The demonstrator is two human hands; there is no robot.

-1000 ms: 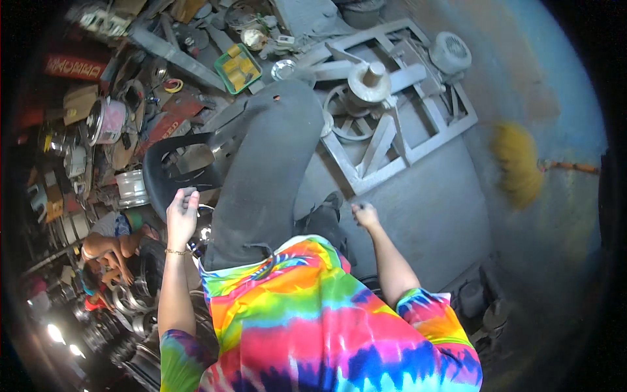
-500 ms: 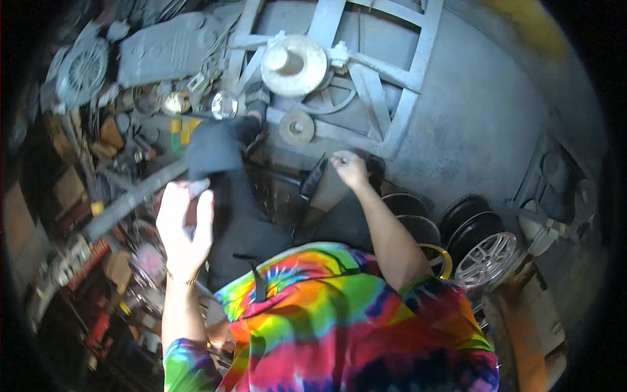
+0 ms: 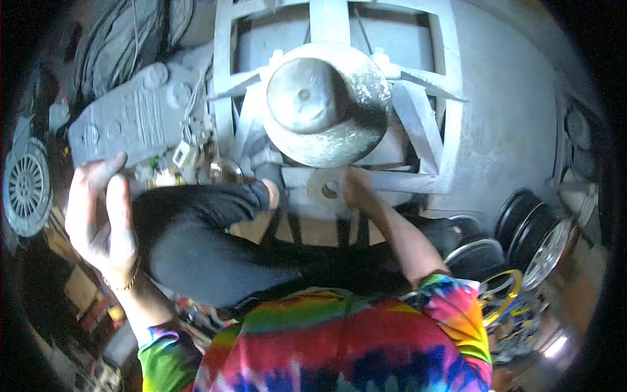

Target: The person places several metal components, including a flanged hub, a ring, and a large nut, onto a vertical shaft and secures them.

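Note:
My left hand point(image 3: 98, 219) is raised at the far left, palm turned inward. Its fingers are stretched and the thumb stands apart, with nothing seen between them; a bracelet circles the wrist. In front of me a large round metal disc point(image 3: 366, 124) with a domed hub point(image 3: 304, 95) is mounted on a grey metal frame point(image 3: 450, 98). Just under the disc's lower edge is my right hand point(image 3: 353, 188), blurred, with its fingers closed. Whatever they may hold is hidden. Beside it sits a smaller grey ring point(image 3: 319, 191) with a central hole.
Dark-trousered legs straddle the space before the frame. Several wheel rims point(image 3: 539, 245) stand on the right, one ring point(image 3: 513, 287) yellow. At left are a ribbed grey cover point(image 3: 140, 117), a spoked round part point(image 3: 27, 186), coiled cables point(image 3: 121, 39) and scattered parts.
My view has shifted toward the frame, and the disc looks larger and nearer. The right hand has come up close beneath the disc and beside the ring. The left hand now appears farther left, still raised.

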